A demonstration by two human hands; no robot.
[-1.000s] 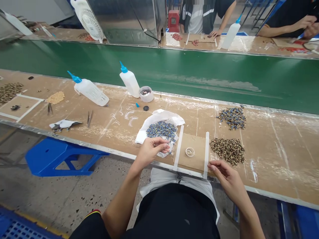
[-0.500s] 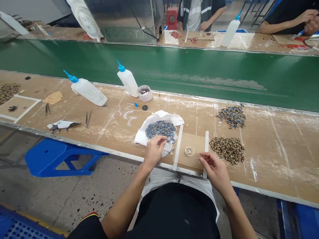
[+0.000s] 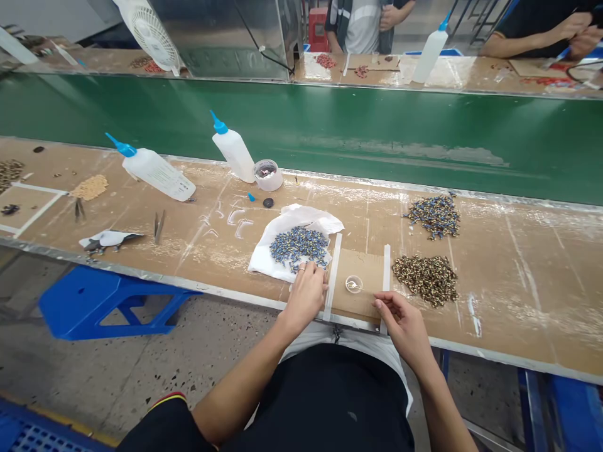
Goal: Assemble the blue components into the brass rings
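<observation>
My left hand point(image 3: 307, 292) rests at the near edge of a white sheet point(image 3: 276, 257) that bears a pile of small blue parts point(image 3: 298, 245); its fingers are curled together over something I cannot make out. My right hand point(image 3: 400, 317) hovers at the near right corner of a taped cardboard square point(image 3: 365, 298), fingers pinched together. A small clear cup point(image 3: 353, 284) stands on that square between the hands. A pile of brownish parts point(image 3: 424, 277) lies just right of the square, and a second blue pile point(image 3: 434, 214) lies behind it.
Two white squeeze bottles with blue nozzles point(image 3: 154, 171) point(image 3: 232, 149) and a tape roll point(image 3: 268, 174) stand at the back left. Tweezers point(image 3: 158, 225) lie left. A green conveyor belt point(image 3: 330, 125) runs behind the bench. Other people work across it. A blue stool point(image 3: 103, 301) is below.
My left hand has drawn back from the blue pile to the sheet's near edge. My right hand has moved left, from beside the brownish pile to the cardboard square's corner.
</observation>
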